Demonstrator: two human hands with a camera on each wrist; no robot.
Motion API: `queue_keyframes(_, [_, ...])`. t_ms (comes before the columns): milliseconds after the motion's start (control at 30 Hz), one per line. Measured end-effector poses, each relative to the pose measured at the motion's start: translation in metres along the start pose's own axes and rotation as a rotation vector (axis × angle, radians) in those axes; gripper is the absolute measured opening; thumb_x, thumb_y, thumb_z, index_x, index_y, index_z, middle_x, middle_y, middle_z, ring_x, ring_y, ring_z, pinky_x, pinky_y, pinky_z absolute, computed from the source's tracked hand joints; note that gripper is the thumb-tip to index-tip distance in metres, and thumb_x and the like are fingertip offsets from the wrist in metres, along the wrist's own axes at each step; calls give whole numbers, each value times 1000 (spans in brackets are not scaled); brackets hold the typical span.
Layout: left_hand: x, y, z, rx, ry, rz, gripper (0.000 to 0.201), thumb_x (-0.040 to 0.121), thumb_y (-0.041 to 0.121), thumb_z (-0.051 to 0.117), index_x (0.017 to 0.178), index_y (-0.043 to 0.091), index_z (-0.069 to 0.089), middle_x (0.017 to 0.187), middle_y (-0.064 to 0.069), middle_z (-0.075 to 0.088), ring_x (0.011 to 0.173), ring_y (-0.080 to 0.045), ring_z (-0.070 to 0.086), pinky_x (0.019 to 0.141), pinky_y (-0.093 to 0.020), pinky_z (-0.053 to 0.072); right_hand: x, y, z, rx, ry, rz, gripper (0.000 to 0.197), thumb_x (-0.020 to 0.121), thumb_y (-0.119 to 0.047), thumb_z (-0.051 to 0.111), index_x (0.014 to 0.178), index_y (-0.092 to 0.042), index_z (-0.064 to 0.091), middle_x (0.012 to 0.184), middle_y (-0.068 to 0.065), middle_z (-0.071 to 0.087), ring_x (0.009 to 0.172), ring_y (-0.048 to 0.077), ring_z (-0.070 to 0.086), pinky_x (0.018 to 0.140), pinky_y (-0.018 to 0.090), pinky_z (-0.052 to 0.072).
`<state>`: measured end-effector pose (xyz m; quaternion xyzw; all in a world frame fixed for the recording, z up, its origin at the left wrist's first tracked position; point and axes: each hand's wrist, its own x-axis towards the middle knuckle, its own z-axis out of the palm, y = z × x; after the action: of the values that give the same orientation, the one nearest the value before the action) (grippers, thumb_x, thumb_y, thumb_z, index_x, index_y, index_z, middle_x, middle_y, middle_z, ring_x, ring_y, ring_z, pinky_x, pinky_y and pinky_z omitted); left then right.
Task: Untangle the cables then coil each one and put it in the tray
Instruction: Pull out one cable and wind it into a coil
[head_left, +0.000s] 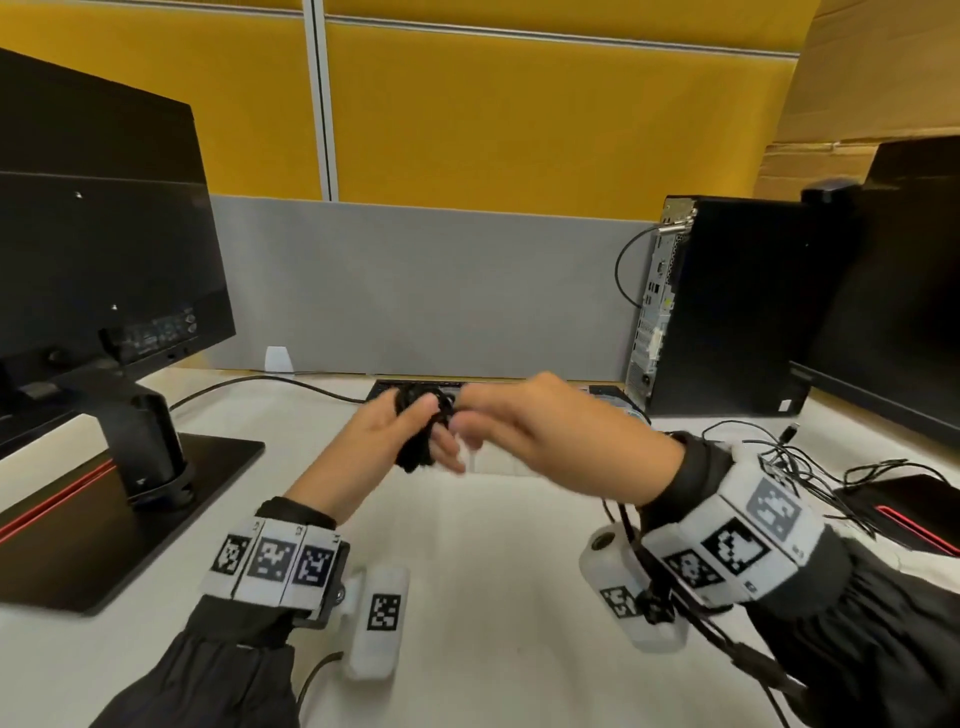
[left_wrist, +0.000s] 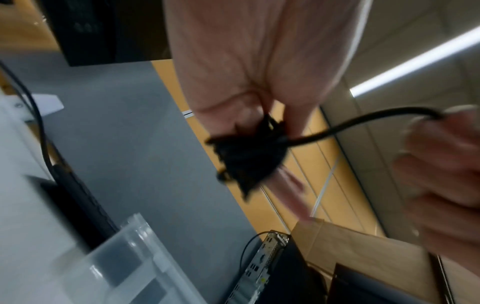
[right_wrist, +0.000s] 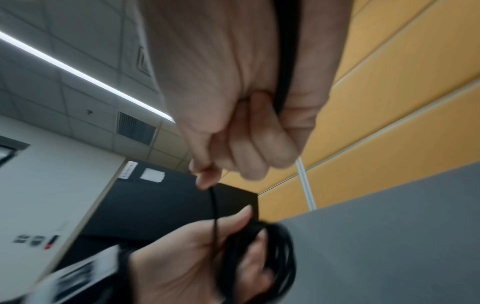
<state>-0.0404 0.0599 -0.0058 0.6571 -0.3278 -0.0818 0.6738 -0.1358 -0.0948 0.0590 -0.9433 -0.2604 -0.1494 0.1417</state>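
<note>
A black cable coil (head_left: 415, 454) is wound around the fingers of my left hand (head_left: 415, 431), which grips it above the middle of the desk. The left wrist view shows the same coil (left_wrist: 249, 156) as a dark bundle under my left hand (left_wrist: 259, 61). My right hand (head_left: 457, 415) pinches the cable's free strand (left_wrist: 363, 119) right beside the coil. In the right wrist view the strand (right_wrist: 213, 205) runs from my right hand (right_wrist: 207, 176) down to the coil (right_wrist: 280, 257). A clear plastic tray (left_wrist: 124, 257) sits on the desk below.
A tangle of thin black cables (head_left: 810, 462) lies on the desk at the right. A monitor (head_left: 104, 234) on a black stand (head_left: 156, 493) fills the left side. A PC tower (head_left: 727, 306) and another monitor (head_left: 909, 286) stand at the right, with a keyboard (head_left: 415, 387) behind my hands.
</note>
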Motion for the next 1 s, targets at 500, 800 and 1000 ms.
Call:
queue_keyframes(500, [-6, 9, -5, -758, -75, 4, 35, 55, 44, 84, 58, 18, 61, 37, 9, 38, 24, -3, 33, 56, -14, 49, -3, 41, 19, 466, -314, 288, 26, 103, -27, 30, 95, -16, 53, 61, -5, 34, 42, 3, 32, 40, 18, 31])
queue_keyframes(800, [8, 5, -11, -848, 402, 157, 28, 99, 32, 34, 86, 14, 51, 75, 2, 71, 78, -10, 70, 73, -20, 55, -11, 26, 36, 220, -472, 263, 25, 102, -26, 32, 102, -21, 56, 69, -12, 41, 55, 3, 40, 54, 13, 36])
queue_keyframes(1000, [3, -6, 7, -13, 163, 32, 33, 96, 35, 38, 98, 8, 58, 87, -3, 73, 86, -16, 68, 77, -23, 51, -7, -9, 41, -235, -71, -23, 28, 99, -37, 40, 92, -19, 61, 86, 0, 65, 82, 15, 55, 62, 27, 40])
